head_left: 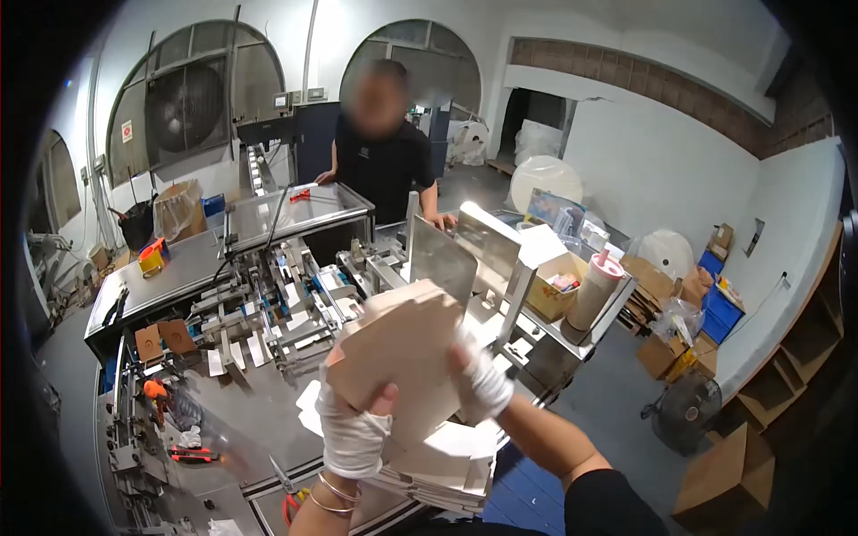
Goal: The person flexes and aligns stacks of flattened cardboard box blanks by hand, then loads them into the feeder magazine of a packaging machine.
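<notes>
A thick stack of flat cardboard box blanks (402, 348) is held up and tilted in front of me. My left hand (357, 429), in a white fabric glove with the fingertips bare, is closed on its lower left edge, the thumb lying across the face. On the right edge, my right hand (483, 375), also gloved, grips the same stack; motion blurs its fingers. Below my hands lies another pile of white blanks (447, 464) at the table's near edge. Just beyond the held stack stands an upright metal plate (442, 259) of the machine.
A folding machine (286, 295) with rails fills the table's middle. Scissors (288, 482), a red cutter (192, 455) and orange-handled tools (156, 390) lie left. A co-worker (384, 161) stands behind the machine. A yellow box (550, 299) and cardboard tube (594, 295) sit right.
</notes>
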Available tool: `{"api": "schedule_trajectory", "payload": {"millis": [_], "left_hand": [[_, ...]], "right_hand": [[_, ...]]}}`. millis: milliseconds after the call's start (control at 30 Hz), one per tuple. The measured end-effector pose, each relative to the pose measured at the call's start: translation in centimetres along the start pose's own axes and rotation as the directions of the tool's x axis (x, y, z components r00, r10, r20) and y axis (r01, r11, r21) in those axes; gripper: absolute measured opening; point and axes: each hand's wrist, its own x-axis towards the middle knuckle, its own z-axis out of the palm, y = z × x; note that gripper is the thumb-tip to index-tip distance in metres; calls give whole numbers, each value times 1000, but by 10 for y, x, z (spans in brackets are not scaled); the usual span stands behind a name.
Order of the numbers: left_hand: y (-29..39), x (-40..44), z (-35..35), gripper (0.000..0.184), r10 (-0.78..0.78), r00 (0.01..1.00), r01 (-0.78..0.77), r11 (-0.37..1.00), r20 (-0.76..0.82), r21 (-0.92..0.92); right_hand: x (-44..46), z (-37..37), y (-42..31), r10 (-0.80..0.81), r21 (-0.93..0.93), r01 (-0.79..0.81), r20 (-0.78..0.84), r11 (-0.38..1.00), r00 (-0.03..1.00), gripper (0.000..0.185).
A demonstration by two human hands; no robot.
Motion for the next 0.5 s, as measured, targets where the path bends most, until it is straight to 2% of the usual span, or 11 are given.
{"api": "schedule_trajectory", "payload": {"millis": [33,67,200,300,333,367,400,433,500], "left_hand": [[-5,1,-2,64,40,999,-40,999,11,10],[-3,2,-3,64,71,997,-71,997,24,22],[14,5,-4,66,282,954,-294,946,103,134],[16,2,2,69,212,977,-208,970,18,-130],[8,2,0,69,225,974,-225,974,-8,-14],[-5,-1,-4,70,234,972,-229,967,-28,107],[-13,-3,-6,71,239,970,-223,948,-45,228],[-9,-4,-5,71,164,984,-155,979,-67,130],[6,-3,-1,72,12,996,-18,997,-87,-71]], "right_hand": [[-2,5,8,-85,-29,86,40,996,996,85],[-5,8,0,-20,98,11,85,995,996,88],[-5,2,11,-137,-112,146,84,983,987,92],[-13,-6,1,27,-90,-20,68,996,997,92],[-15,-12,10,40,-284,-8,105,959,994,88],[-19,-8,35,-43,-245,74,128,967,991,82],[-26,5,31,28,-61,-23,82,998,996,81],[-32,14,24,106,128,-112,50,985,993,80],[-28,9,30,133,166,-145,81,975,988,79]]}}
